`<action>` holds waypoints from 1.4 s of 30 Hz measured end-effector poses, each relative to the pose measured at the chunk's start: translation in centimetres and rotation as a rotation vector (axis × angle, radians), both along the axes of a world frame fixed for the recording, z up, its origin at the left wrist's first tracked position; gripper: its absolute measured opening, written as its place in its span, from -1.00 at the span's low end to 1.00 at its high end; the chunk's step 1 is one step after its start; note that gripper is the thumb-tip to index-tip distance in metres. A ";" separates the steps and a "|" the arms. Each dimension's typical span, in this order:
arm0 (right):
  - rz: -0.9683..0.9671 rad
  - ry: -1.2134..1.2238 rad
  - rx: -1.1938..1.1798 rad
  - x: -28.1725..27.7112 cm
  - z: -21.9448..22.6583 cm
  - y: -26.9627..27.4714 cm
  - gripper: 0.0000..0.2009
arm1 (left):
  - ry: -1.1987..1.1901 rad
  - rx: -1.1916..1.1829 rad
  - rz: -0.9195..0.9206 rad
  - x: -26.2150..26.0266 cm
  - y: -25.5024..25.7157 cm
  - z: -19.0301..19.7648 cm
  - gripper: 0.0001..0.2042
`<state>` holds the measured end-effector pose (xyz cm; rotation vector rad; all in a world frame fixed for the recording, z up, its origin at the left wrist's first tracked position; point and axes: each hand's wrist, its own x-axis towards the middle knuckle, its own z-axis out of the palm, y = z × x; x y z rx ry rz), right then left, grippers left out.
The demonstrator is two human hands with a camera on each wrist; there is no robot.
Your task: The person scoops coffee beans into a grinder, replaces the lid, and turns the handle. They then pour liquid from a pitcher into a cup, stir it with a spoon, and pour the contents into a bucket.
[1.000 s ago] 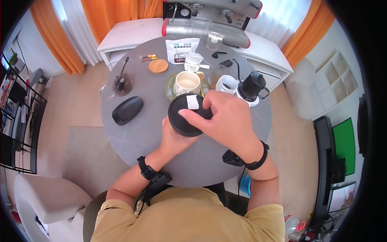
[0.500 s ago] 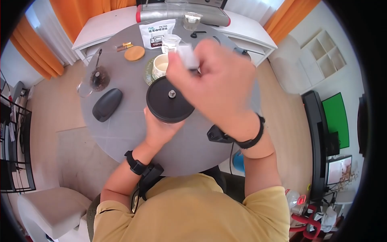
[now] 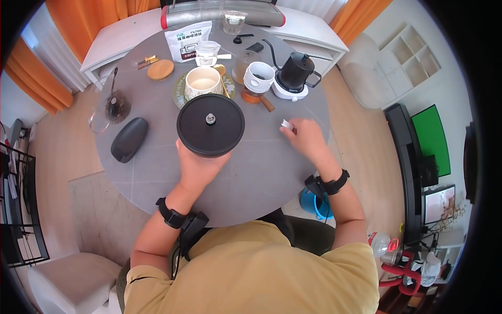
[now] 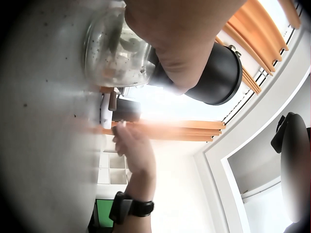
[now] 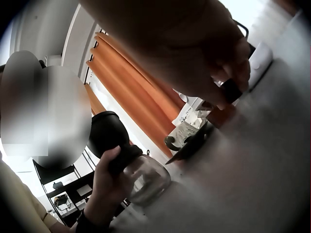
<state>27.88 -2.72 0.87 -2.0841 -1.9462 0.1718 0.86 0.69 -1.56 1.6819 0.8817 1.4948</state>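
A manual coffee grinder (image 3: 210,131) with a round black top and a short metal shaft stands over the near side of the table. My left hand (image 3: 201,165) grips it below the top. In the left wrist view its glass jar (image 4: 116,53) is at the tabletop, below the black body (image 4: 216,75). Off to the right, over the table, my right hand (image 3: 308,138) pinches a small white piece (image 3: 287,124) between thumb and fingers; in the right wrist view that piece (image 5: 231,91) looks dark. A cream mug (image 3: 203,82) on a green plate (image 3: 179,94) stands just beyond the grinder.
Left are a black oblong case (image 3: 129,140), a glass of coffee beans (image 3: 117,107) and a wooden disc (image 3: 160,69). Behind stand a coffee filter bag (image 3: 188,42) and a clear glass (image 3: 234,22). To the right, a white cup (image 3: 259,77) stands by a black gooseneck kettle (image 3: 297,72).
My right hand has lifted the white piece off the grinder's top, baring the metal shaft, and carried it right and down toward the table. My left hand keeps its grip; the head view has shifted.
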 end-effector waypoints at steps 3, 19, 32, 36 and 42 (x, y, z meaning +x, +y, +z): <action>-0.011 -0.138 0.047 0.7 -1.9 -0.5 -0.67 | 0.007 0.002 -0.017 -0.1 0.0 0.5 -0.60; 0.649 0.143 0.422 -13.9 10.2 1.1 -0.28 | -0.153 -0.068 -0.115 -0.2 -0.3 0.3 -0.46; 0.610 0.898 0.309 -11.4 14.3 2.8 -0.45 | -0.014 -0.108 -0.039 -0.1 -0.3 -0.2 -0.52; 0.284 1.703 -0.095 -7.0 10.8 2.0 -0.37 | -0.004 -0.097 -0.054 -0.1 -0.3 0.5 -0.53; -0.341 1.557 -0.370 -1.3 1.0 -3.6 -0.72 | -0.035 -0.107 -0.056 0.1 -0.5 0.3 -0.52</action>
